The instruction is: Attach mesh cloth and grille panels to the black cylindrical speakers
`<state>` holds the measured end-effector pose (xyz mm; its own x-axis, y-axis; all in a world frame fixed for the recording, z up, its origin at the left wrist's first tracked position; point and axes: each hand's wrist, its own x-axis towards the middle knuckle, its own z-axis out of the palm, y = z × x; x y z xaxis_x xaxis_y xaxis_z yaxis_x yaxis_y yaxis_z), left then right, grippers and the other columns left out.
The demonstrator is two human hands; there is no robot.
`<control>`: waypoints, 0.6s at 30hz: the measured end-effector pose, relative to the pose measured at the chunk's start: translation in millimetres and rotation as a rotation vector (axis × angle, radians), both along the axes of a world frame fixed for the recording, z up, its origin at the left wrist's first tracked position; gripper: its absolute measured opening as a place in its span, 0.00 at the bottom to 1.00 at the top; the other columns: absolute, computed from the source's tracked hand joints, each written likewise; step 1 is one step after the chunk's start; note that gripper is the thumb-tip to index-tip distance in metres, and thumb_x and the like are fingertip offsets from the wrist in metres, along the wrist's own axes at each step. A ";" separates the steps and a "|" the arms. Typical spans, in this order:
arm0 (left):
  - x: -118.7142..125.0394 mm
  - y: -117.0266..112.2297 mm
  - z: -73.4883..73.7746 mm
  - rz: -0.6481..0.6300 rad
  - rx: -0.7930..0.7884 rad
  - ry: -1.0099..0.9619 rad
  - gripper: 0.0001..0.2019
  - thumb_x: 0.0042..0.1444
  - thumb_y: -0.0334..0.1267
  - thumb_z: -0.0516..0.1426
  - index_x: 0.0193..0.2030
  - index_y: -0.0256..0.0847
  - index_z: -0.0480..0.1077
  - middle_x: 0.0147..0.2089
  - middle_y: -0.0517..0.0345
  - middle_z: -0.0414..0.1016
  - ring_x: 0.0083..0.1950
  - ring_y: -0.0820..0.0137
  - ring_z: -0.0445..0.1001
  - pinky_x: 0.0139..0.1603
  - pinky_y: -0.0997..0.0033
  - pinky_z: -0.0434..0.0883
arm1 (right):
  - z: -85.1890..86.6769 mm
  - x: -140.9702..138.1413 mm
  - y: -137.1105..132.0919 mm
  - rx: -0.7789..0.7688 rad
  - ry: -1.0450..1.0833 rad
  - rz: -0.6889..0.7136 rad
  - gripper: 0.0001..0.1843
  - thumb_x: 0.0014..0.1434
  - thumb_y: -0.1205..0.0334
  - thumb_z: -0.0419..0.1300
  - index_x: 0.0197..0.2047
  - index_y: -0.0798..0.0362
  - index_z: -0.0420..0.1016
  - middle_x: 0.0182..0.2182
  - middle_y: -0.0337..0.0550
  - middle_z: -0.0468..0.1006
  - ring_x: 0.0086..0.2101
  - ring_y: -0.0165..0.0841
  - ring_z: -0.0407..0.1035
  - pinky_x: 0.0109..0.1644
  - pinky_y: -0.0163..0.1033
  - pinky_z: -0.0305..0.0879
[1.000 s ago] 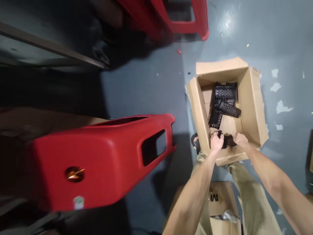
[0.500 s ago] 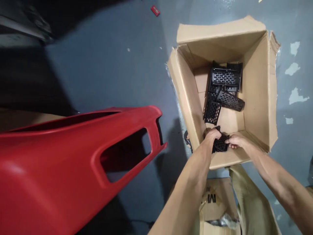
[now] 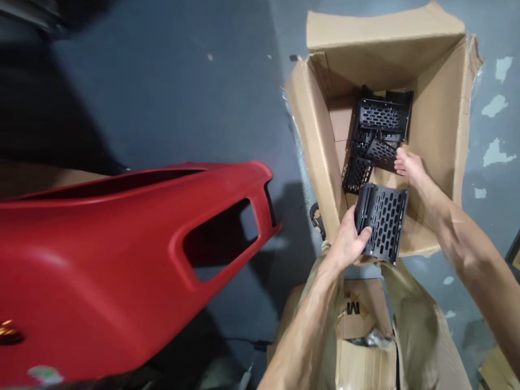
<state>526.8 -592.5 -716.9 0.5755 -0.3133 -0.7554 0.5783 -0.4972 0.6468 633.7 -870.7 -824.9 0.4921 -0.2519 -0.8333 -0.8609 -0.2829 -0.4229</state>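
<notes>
My left hand [image 3: 347, 241] is closed on the edge of a curved black perforated panel [image 3: 385, 222], its thumb on the face. The panel is raised at the near side of an open cardboard box [image 3: 319, 141]; a second layer seems to show along its left edge. Inside the box, my right hand [image 3: 410, 164] has its fingers closed at the right end of another black perforated panel [image 3: 382, 153], which lies tilted. Behind it sit more black perforated panels [image 3: 379, 115], piled on the box floor.
A large red moulded shell [image 3: 134, 233] with a rectangular opening reaches in from the left. Below, a smaller cardboard box [image 3: 361, 363] with clear plastic inside stands between my legs. The blue-grey floor [image 3: 182, 108] has pale worn patches on the right.
My left hand has lifted a black perforated panel from the near end of the box. My right hand has moved farther into the box, to the tilted panel. The view has shifted slightly.
</notes>
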 end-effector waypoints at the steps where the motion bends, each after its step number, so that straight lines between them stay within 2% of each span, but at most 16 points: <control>1: -6.5 7.9 10.3 0.101 -0.020 -0.045 0.37 0.63 0.41 0.59 0.77 0.38 0.55 0.69 0.41 0.74 0.68 0.53 0.74 0.73 0.49 0.69 | 22.3 -7.8 6.6 0.059 -0.010 -0.089 0.46 0.75 0.33 0.33 0.74 0.66 0.54 0.68 0.62 0.72 0.49 0.28 0.76 0.59 0.44 0.70; 2: -11.6 13.9 19.3 0.174 -0.021 -0.072 0.38 0.63 0.41 0.59 0.78 0.38 0.54 0.71 0.41 0.72 0.70 0.52 0.73 0.74 0.46 0.67 | 49.6 -20.0 15.0 0.146 -0.033 -0.205 0.50 0.72 0.28 0.29 0.76 0.61 0.52 0.69 0.60 0.71 0.50 0.29 0.77 0.57 0.44 0.72; 3: -15.4 17.8 27.8 0.232 -0.008 -0.090 0.38 0.63 0.42 0.60 0.78 0.38 0.53 0.72 0.40 0.70 0.71 0.51 0.71 0.75 0.44 0.65 | 80.3 -36.2 25.3 0.272 -0.080 -0.316 0.52 0.69 0.23 0.31 0.78 0.53 0.51 0.71 0.56 0.70 0.53 0.33 0.78 0.56 0.46 0.74; 4: -18.4 19.4 37.3 0.288 0.010 -0.101 0.39 0.63 0.42 0.60 0.77 0.38 0.53 0.73 0.39 0.69 0.73 0.50 0.69 0.76 0.42 0.63 | 112.3 -55.4 37.3 0.359 -0.128 -0.357 0.53 0.66 0.19 0.35 0.79 0.48 0.51 0.71 0.53 0.70 0.57 0.37 0.78 0.56 0.49 0.75; 6: -25.8 16.5 65.4 0.412 0.029 -0.107 0.40 0.61 0.40 0.62 0.77 0.38 0.54 0.74 0.38 0.66 0.75 0.50 0.66 0.78 0.41 0.60 | 173.1 -97.6 64.0 0.430 -0.163 -0.274 0.56 0.59 0.17 0.53 0.79 0.41 0.54 0.72 0.49 0.69 0.65 0.44 0.72 0.60 0.52 0.75; 7: -32.5 12.7 86.2 0.488 0.023 -0.104 0.40 0.60 0.40 0.63 0.77 0.39 0.54 0.75 0.39 0.66 0.76 0.50 0.65 0.79 0.42 0.59 | 199.5 -117.4 77.6 0.392 -0.163 -0.179 0.55 0.56 0.21 0.61 0.78 0.40 0.59 0.72 0.47 0.70 0.67 0.45 0.70 0.63 0.52 0.74; 9: -54.2 2.4 139.7 0.652 -0.037 -0.094 0.41 0.59 0.42 0.64 0.77 0.42 0.55 0.74 0.42 0.66 0.75 0.53 0.66 0.79 0.45 0.59 | 243.3 -148.6 107.9 0.287 -0.082 0.093 0.45 0.56 0.29 0.66 0.71 0.40 0.72 0.64 0.45 0.79 0.64 0.46 0.74 0.62 0.51 0.77; 10: -67.9 -2.6 169.0 0.746 -0.086 -0.093 0.42 0.57 0.44 0.66 0.76 0.43 0.57 0.74 0.43 0.68 0.74 0.52 0.67 0.79 0.46 0.61 | 261.9 -159.7 128.0 0.279 -0.050 0.252 0.39 0.58 0.31 0.66 0.66 0.43 0.78 0.59 0.47 0.83 0.60 0.46 0.78 0.59 0.50 0.79; 12: -96.4 -4.4 223.2 0.917 -0.208 -0.095 0.47 0.51 0.47 0.71 0.75 0.43 0.60 0.71 0.42 0.71 0.71 0.50 0.72 0.75 0.47 0.67 | 298.5 -181.1 183.8 0.364 -0.026 0.580 0.32 0.62 0.34 0.62 0.58 0.48 0.85 0.48 0.52 0.87 0.52 0.48 0.83 0.50 0.50 0.83; 13: -110.8 1.7 247.0 0.968 -0.270 -0.098 0.49 0.47 0.49 0.74 0.75 0.46 0.62 0.69 0.44 0.74 0.70 0.50 0.73 0.74 0.49 0.68 | 318.5 -195.7 217.2 0.432 -0.035 0.740 0.28 0.62 0.34 0.61 0.52 0.45 0.87 0.45 0.52 0.87 0.50 0.49 0.83 0.43 0.52 0.84; 14: -126.5 12.5 269.6 1.004 -0.308 -0.103 0.51 0.42 0.51 0.76 0.74 0.50 0.64 0.68 0.47 0.75 0.70 0.51 0.74 0.74 0.51 0.69 | 339.6 -214.1 249.6 0.486 -0.055 0.890 0.30 0.61 0.34 0.61 0.55 0.45 0.87 0.44 0.51 0.87 0.50 0.52 0.83 0.43 0.53 0.84; 15: -144.4 26.2 291.8 1.052 -0.300 -0.101 0.54 0.37 0.52 0.78 0.73 0.55 0.65 0.69 0.48 0.74 0.71 0.51 0.73 0.74 0.53 0.68 | 360.6 -234.6 277.4 0.511 -0.077 1.036 0.29 0.59 0.33 0.63 0.55 0.39 0.86 0.45 0.49 0.87 0.52 0.54 0.82 0.40 0.55 0.84; 16: -164.9 40.5 313.8 1.126 -0.261 -0.098 0.57 0.33 0.52 0.79 0.74 0.53 0.66 0.70 0.47 0.74 0.71 0.47 0.72 0.75 0.49 0.67 | 380.0 -254.6 298.1 0.516 -0.098 1.168 0.30 0.55 0.32 0.65 0.57 0.32 0.85 0.46 0.45 0.87 0.53 0.57 0.81 0.38 0.57 0.84; 18: -210.4 63.8 354.9 1.273 -0.173 -0.089 0.61 0.28 0.52 0.80 0.74 0.52 0.66 0.70 0.45 0.74 0.71 0.42 0.72 0.75 0.42 0.66 | 410.0 -281.5 317.6 0.523 -0.124 1.384 0.39 0.44 0.30 0.70 0.62 0.17 0.77 0.50 0.41 0.86 0.56 0.61 0.78 0.33 0.59 0.81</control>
